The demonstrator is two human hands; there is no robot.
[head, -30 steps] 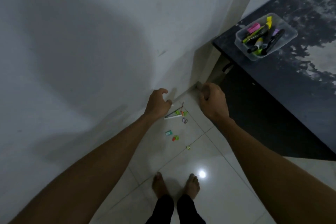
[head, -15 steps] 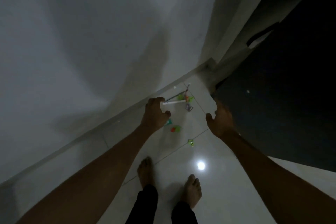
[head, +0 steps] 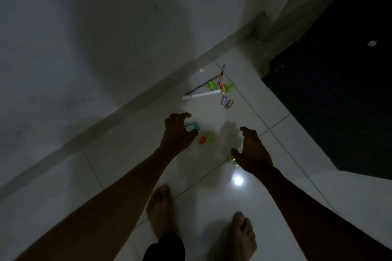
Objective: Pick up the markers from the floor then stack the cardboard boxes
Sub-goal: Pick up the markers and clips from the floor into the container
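Small stationery lies scattered on the white tiled floor near the wall. A white marker (head: 201, 94) lies farthest, beside a thin blue pen (head: 202, 87), green pieces (head: 211, 85) and an orange cap (head: 222, 86). A purple cap (head: 223, 99) and a brownish cap (head: 229, 104) lie just below them. My left hand (head: 177, 133) hovers with curled, spread fingers over a teal piece (head: 194, 126), holding nothing. An orange and green piece (head: 205, 139) sits between my hands. My right hand (head: 251, 150) is spread open above a green piece (head: 232, 159). No cardboard boxes are in view.
A white wall and its skirting (head: 127, 110) run diagonally on the left. A dark surface (head: 339, 91) fills the right side, past a wall corner (head: 261, 34). My bare feet (head: 161, 212) stand on the glossy tiles, near a bright light reflection (head: 237, 180).
The view has dropped closer to the floor. Both hands have lowered toward the scattered pieces. The table with the clear marker box seen a second ago has left the view.
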